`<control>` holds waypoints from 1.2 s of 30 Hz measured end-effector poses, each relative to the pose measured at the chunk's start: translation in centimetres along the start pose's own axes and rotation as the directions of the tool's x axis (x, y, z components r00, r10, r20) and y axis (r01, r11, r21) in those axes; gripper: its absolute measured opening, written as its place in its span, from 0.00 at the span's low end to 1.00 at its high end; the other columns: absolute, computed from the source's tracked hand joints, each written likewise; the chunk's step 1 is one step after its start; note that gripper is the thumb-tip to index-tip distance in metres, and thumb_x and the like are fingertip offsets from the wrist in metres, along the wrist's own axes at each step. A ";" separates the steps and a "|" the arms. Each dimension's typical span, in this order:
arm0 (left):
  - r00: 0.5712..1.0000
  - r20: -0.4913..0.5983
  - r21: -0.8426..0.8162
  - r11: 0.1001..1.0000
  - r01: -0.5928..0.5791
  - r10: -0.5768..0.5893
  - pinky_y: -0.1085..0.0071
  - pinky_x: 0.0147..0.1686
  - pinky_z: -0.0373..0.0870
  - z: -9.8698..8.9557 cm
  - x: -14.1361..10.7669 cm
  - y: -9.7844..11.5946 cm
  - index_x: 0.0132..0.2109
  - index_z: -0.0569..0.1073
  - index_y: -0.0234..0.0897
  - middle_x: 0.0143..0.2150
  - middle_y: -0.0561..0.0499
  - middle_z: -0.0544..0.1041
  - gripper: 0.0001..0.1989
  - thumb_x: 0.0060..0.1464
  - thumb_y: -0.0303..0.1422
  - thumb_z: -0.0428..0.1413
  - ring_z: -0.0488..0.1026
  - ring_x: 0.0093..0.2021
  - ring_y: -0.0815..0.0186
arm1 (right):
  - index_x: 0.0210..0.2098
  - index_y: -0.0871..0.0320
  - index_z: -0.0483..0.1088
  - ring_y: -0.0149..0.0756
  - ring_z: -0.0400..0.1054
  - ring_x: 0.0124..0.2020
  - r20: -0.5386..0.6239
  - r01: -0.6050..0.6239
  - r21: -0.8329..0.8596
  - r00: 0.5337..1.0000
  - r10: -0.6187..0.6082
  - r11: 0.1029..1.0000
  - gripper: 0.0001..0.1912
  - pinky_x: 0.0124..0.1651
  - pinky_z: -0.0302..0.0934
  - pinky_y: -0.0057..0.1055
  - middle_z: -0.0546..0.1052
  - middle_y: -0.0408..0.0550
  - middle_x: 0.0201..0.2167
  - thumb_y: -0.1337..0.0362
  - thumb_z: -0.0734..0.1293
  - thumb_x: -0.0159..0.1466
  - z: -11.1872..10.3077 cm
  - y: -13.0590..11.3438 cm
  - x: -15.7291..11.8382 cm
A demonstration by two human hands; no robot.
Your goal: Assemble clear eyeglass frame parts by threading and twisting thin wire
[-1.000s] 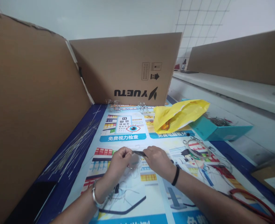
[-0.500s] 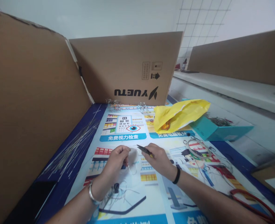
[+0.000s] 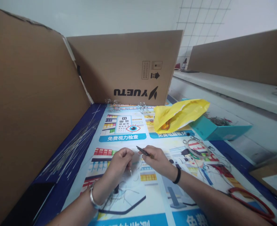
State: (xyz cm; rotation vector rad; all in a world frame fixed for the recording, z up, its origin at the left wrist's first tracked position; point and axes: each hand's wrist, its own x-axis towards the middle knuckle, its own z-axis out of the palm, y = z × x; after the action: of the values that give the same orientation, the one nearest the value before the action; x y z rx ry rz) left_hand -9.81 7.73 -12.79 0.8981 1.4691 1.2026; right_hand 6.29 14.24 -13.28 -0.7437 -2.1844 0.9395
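Note:
My left hand (image 3: 122, 159), with a silver bangle at the wrist, pinches a thin wire (image 3: 131, 172) between thumb and fingertips; part of the wire dangles below the fingers. Close by on its right, my right hand (image 3: 156, 159) is closed around small dark-jawed pliers (image 3: 143, 151), whose tip points up and left toward the left fingertips. A black band circles the right wrist. Whether the pliers' jaws grip the wire is too small to tell. Under the left forearm lies a loose tangle of thin wires (image 3: 119, 193) on the printed sheet (image 3: 156, 199).
Straight wires (image 3: 70, 150) lie along the left. A yellow bag (image 3: 178, 116) rests against a teal box (image 3: 223, 130) of wire pieces. At right are a wire coil (image 3: 198, 149) and red-handled tool (image 3: 251, 201). Cardboard panels (image 3: 126, 66) wall the back and left; a dark phone-like slab (image 3: 30, 204) lies front-left.
My hands have drawn slightly closer together. The wire loop that hung between them now looks narrower, and the pliers' tip sits a little nearer the left fingers. The view has shifted slightly.

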 end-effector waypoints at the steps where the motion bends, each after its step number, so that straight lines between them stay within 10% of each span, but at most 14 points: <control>1: 1.000 0.000 0.003 1.000 -0.001 0.001 0.78 0.18 0.55 0.0 0.0 0.0 0.27 0.66 0.36 0.16 0.58 0.64 0.07 0.48 0.34 0.53 0.59 0.16 0.75 | 0.22 0.59 0.65 0.28 0.61 0.27 0.006 0.003 -0.015 1.000 -0.003 1.000 0.09 0.30 0.54 0.24 0.66 0.40 0.23 0.70 0.60 0.58 0.0 -0.1 0.0; 36: 0.973 0.230 0.047 0.999 -0.027 0.016 0.77 0.19 0.62 -0.6 0.5 -0.3 0.28 0.64 0.36 0.20 0.55 0.70 0.12 0.51 0.39 0.54 0.66 0.18 0.74 | 0.20 0.59 0.61 0.27 0.58 0.24 0.025 -0.087 -0.154 0.995 0.092 0.984 0.07 0.27 0.49 0.23 0.63 0.39 0.20 0.71 0.62 0.53 0.4 -0.3 0.1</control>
State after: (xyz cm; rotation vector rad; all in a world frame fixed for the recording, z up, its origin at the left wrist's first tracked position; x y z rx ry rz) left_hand -10.49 8.03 -13.17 1.0534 1.3100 1.0429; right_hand 5.86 13.93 -13.29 -0.9118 -2.2864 0.8401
